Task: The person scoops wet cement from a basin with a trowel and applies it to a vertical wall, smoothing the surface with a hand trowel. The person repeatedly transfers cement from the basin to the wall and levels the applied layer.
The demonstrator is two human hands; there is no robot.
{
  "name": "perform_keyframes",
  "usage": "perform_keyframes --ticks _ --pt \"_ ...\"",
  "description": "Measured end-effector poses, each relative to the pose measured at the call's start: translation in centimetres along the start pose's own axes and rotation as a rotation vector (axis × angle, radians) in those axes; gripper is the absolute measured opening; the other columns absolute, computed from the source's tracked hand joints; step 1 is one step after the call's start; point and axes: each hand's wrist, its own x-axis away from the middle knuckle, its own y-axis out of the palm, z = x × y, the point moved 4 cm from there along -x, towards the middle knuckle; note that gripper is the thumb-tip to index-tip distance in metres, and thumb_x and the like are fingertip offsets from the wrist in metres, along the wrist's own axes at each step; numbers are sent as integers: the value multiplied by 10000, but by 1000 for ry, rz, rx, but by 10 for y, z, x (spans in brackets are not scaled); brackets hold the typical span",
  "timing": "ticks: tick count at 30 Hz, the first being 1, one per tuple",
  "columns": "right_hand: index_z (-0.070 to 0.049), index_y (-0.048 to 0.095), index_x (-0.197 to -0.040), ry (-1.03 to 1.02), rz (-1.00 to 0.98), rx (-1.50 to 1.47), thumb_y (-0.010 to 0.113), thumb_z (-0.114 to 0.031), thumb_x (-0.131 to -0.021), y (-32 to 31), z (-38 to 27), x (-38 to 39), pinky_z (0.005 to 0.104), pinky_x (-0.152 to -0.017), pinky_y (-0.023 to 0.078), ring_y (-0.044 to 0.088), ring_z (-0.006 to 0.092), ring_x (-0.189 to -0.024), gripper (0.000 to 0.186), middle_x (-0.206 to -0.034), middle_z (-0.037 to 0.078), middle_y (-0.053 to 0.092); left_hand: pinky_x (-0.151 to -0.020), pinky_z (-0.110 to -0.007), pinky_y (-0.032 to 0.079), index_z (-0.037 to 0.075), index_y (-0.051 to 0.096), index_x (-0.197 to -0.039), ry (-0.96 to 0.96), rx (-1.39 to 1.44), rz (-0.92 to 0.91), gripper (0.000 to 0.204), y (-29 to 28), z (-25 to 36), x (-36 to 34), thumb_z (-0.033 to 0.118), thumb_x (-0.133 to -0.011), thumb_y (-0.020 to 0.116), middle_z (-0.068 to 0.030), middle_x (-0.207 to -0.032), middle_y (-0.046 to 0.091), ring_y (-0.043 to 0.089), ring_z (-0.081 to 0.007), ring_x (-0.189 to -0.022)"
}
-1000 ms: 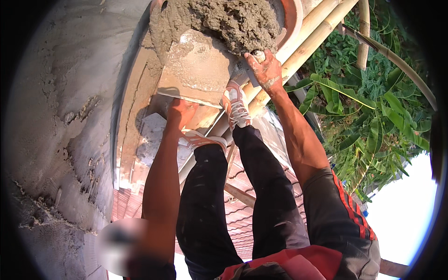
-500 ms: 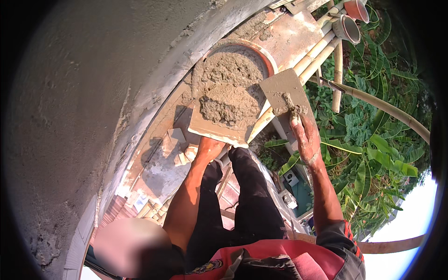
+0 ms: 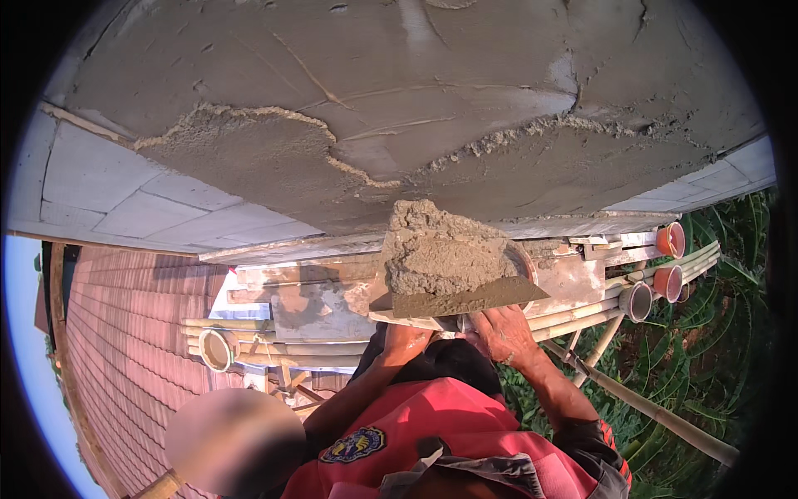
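Mortar board (image 3: 405,319), 1: left hand (image 3: 406,341) grasping underneath, apparently supporting mortar heap (image 3: 449,254); right hand (image 3: 504,331) gripping trowel (image 3: 470,298) above, perhaps retaining it.

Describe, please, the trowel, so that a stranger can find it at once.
Below the big grey wall, find the heap of mortar at mid-picture. Across its lower side runs the trowel, just above the right hand; its flat, straight-edged blade sets it apart from the lumpy mortar.

Wall (image 3: 499,100) grey-plastered, pale blocks (image 3: 96,170) bare at lower corners. Left: reddish tiled roof (image 3: 133,308), blue sky (image 3: 35,333) beyond. Right: green plants (image 3: 706,358) behind slanting bamboo pole (image 3: 657,411). Bright daylight.
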Motion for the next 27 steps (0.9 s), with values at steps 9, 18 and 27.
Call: perform_keyframes --ticks 9,18,27 --pt "-27 674 -1209 -165 160 170 771 -428 -910 -41 18 -148 462 -838 505 679 343 -945 509 -1031 137 697 -1032 -486 498 72 760 -1184 -193 97 -73 324 -29 0 12 155 -874 710 -173 -1190 742 671 -391 -1176" --pt "37 620 -1293 -119 161 179 773 -483 -900 -85 1 -188 494 -870 475 600 385 -965 670 -1079 200 642 -981 -435 535 67 741 -1194 -371 392 18 332 -48 -14 5 165 -877 726 -189 -1156 749 695 -382 -1139" --pt "26 608 -1323 -38 134 108 753 -549 -903 -187 -36 -223 501 -923 480 603 398 -1000 727 -1062 193 646 -1050 -446 500 41 686 -1277 -388 453 -12 422 -48 -31 -4 202 -887 719 -218 -1311 689 640 -393 -1251"
